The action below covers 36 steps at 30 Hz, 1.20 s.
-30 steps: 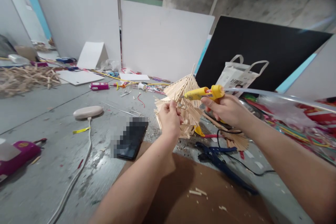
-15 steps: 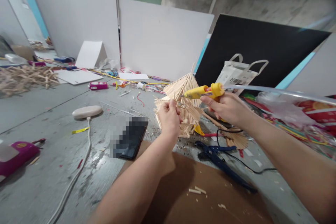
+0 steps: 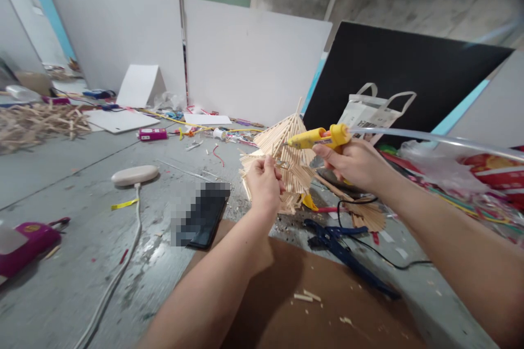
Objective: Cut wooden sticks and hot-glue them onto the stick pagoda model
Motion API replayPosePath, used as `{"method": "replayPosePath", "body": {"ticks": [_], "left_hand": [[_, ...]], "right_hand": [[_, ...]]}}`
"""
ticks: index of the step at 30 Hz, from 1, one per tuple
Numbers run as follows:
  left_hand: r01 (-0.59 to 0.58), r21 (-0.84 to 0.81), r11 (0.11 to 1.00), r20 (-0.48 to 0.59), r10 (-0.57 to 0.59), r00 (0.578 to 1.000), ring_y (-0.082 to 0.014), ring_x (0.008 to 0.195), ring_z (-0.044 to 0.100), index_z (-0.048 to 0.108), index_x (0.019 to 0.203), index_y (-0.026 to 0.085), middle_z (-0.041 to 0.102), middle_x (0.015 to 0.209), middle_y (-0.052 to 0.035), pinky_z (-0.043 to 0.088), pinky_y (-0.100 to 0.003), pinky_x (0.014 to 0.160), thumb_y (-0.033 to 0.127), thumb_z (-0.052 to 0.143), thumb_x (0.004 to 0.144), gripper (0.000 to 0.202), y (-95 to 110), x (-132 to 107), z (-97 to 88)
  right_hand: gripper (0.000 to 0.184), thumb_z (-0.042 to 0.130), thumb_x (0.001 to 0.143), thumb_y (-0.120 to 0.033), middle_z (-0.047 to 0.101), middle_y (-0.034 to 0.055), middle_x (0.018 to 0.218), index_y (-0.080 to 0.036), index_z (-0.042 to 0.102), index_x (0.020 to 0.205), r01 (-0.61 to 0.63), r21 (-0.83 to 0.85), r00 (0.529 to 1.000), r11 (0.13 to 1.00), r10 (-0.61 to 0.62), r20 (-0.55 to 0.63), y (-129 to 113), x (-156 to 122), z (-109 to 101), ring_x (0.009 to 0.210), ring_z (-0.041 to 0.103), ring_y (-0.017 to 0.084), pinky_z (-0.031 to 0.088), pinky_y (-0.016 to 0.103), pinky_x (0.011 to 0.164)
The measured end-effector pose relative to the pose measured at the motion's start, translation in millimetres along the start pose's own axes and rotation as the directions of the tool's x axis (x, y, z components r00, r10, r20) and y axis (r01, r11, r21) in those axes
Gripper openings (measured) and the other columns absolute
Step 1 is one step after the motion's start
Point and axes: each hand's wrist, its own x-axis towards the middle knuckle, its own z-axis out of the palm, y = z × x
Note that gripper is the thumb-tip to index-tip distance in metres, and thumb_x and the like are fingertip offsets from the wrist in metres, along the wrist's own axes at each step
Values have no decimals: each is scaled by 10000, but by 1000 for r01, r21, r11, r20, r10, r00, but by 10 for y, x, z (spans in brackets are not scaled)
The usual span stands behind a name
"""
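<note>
My right hand [image 3: 356, 166] is closed around a yellow hot glue gun [image 3: 315, 140], its nozzle pointing left just above my left fingertips. A long clear glue stick [image 3: 429, 136] runs out of the gun's back end to the right. My left hand [image 3: 264, 180] pinches a short thin wooden stick [image 3: 273, 149], which pokes up between thumb and fingers close to the nozzle. Right behind both hands stands a model built of thin wooden sticks [image 3: 282, 133], with a peaked, roof-like top. My left hand hides part of it, and whether the nozzle touches the stick I cannot tell.
Blue-handled pliers [image 3: 347, 256] and a black cable lie in front of the model. A phone [image 3: 204, 215] rests left of my forearm. Stick offcuts [image 3: 307, 295] lie on the brown board [image 3: 270, 305]. A white power adapter [image 3: 135, 175] and a paper bag [image 3: 368, 114] stand farther off.
The glue gun in my right hand has risen very slightly. My left hand stays in place with the small stick. Nothing else has visibly moved.
</note>
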Motion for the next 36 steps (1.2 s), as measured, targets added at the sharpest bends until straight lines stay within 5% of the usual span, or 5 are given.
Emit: {"method": "replayPosePath", "body": {"ticks": [22, 36], "left_hand": [[43, 67, 997, 26, -45, 999, -27, 246, 346, 367, 648, 180, 408, 444, 91, 227, -134, 256, 345, 433, 764, 212, 11, 8, -1], [37, 68, 997, 32, -40, 999, -33, 241, 350, 362, 631, 182, 403, 430, 92, 219, -133, 247, 329, 435, 761, 210, 35, 6, 5]], "right_hand": [[423, 423, 760, -463, 391, -17, 391, -197, 370, 435, 172, -63, 984, 983, -174, -27, -20, -13, -29, 455, 424, 110, 318, 262, 491], [370, 446, 749, -445, 443, -10, 434, -192, 419, 480, 154, -5, 986, 988, -154, -66, -21, -6, -5, 485, 456, 121, 342, 259, 495]]}}
